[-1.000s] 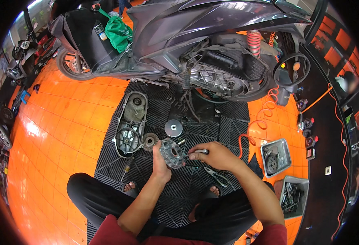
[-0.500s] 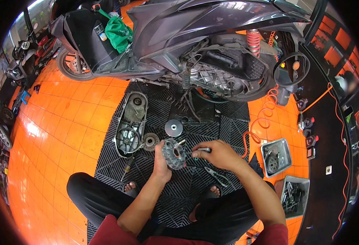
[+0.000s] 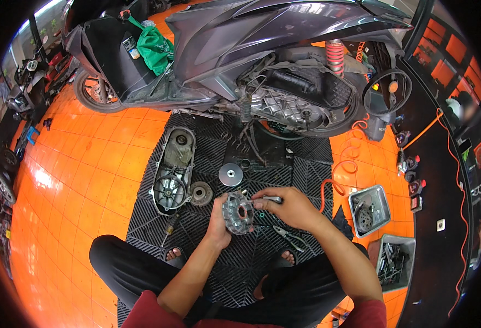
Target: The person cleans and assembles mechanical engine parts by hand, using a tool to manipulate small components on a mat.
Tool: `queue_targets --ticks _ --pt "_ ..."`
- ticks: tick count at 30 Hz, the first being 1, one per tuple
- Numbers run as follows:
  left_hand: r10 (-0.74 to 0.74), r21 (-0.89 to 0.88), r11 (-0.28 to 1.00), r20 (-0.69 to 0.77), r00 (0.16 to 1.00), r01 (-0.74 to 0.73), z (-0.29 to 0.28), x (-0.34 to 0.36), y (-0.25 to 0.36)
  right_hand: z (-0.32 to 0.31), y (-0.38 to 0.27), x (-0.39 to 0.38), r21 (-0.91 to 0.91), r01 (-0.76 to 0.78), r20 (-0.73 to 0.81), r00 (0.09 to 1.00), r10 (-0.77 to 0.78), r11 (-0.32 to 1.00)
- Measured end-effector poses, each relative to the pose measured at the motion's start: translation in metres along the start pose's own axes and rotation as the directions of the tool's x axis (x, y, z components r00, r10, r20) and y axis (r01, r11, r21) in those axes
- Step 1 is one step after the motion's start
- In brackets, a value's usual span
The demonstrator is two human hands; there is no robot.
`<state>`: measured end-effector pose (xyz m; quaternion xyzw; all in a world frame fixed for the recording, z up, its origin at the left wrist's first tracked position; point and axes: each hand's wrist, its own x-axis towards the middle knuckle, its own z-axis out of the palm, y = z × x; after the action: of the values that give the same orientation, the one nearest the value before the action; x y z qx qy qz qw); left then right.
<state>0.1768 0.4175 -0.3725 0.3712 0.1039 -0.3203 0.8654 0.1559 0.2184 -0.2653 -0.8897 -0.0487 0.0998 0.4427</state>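
My left hand (image 3: 217, 223) grips a round metal variator (image 3: 237, 214) from its left side, holding it tilted above the mat. Against the variator's upper right rim are the fingertips of my right hand (image 3: 292, 206), closed around a short metal tool (image 3: 276, 199) with a dark end; its kind is not clear. Just beyond lies a shiny metal pulley disc (image 3: 230, 174). To its left are a round gear-like part (image 3: 200, 193) and a long metal crankcase cover (image 3: 173, 169). Pliers (image 3: 289, 238) rest below my right hand.
A dark scooter (image 3: 284, 71) with its side opened stands across the far side. The ribbed black mat (image 3: 142, 229) bears a screwdriver (image 3: 169, 230). At right are a metal tray (image 3: 383, 205) of parts, a tool bin (image 3: 407, 273) and a coiled orange hose (image 3: 350, 153).
The right hand has moved left, bringing the tool to the variator's rim. My left hand has shifted the variator slightly right and down. The whole view has moved a little.
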Motion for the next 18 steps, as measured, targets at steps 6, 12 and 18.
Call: queue_targets --ticks 6,12,18 --pt "-0.011 0.056 0.998 -0.016 1.000 0.012 0.003 -0.001 0.000 0.000 -0.001 -0.004 -0.108 0.076 -0.015 0.997 -0.078 0.991" --pt "0.052 0.068 0.996 -0.031 0.998 -0.049 -0.007 0.004 -0.003 -0.003 -0.003 -0.011 -0.019 0.070 0.232 0.971 -0.063 0.997" --pt "0.168 0.088 0.983 -0.116 0.979 -0.158 -0.005 0.007 -0.003 -0.004 -0.016 -0.018 -0.392 0.027 0.213 0.975 0.063 0.919"
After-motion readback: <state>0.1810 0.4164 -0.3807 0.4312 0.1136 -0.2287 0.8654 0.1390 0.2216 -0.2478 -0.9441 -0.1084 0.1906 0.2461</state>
